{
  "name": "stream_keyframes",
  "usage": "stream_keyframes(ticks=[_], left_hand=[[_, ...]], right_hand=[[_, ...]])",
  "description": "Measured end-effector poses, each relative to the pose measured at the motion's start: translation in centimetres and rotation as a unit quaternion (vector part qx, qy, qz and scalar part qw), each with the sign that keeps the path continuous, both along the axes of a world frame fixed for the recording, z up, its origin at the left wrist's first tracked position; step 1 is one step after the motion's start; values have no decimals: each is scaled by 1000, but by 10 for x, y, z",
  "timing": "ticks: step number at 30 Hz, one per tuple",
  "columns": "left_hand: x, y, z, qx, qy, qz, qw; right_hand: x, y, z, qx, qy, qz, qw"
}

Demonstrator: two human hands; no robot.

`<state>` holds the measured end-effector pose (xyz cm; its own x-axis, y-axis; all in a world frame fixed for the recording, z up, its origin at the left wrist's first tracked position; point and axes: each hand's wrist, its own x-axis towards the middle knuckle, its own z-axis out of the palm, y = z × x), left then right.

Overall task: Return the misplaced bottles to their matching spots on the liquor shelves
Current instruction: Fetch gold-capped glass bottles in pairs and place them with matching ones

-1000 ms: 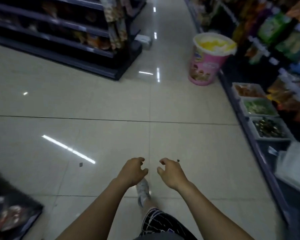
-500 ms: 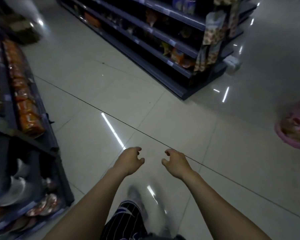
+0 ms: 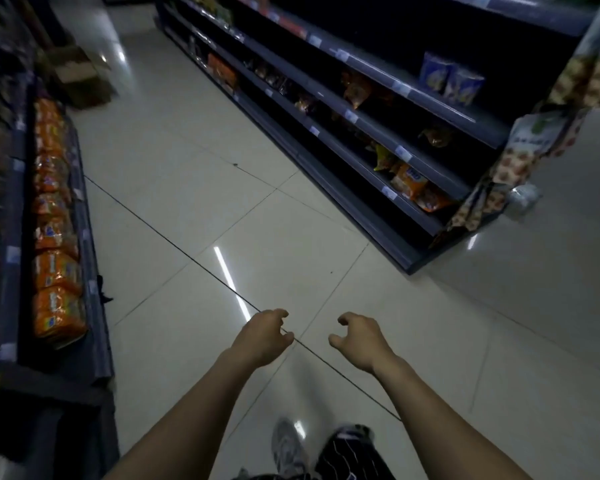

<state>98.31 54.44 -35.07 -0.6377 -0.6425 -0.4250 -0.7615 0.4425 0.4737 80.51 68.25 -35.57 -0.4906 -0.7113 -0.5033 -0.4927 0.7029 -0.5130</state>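
Since half a second ago the view has swung further along the aisle: the pink tub at the right edge has gone out of the frame, and the long shelf unit (image 3: 361, 216) now fills the upper right. Both hands have kept almost the same place, low in the middle of the frame.

The left hand (image 3: 262, 336) is held out over the floor (image 3: 187, 188) with its fingers loosely curled and it has hold of nothing. The right hand (image 3: 359, 341) is just beside it, apart from it, also loosely curled and empty, with the thumb pointing toward the left hand. A dark joint line between the tiles runs under both hands.

Where the bottles are I cannot tell from this view: the goods that can be read are packets, not bottles.

At the left edge a low shelf (image 3: 87, 237) carries a row of orange packets (image 3: 54, 244). The shelf unit at the upper right holds a few orange snack bags (image 3: 409, 181) and two blue packs (image 3: 451, 81), and strips of patterned packets (image 3: 520, 157) hang at its near end. A cardboard box (image 3: 80, 77) stands on the floor in the upper left. At the bottom centre a grey shoe (image 3: 286, 448) and a dark striped trouser leg (image 3: 350, 455) are seen, both blurred.
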Motion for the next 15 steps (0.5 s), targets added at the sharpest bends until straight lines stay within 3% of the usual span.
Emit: stream_keyframes(ticks=[15], left_hand=[[-177,-308,19,-54,41,-14,998]], right_hand=[[-169,-302,6,-37,2,8,999]])
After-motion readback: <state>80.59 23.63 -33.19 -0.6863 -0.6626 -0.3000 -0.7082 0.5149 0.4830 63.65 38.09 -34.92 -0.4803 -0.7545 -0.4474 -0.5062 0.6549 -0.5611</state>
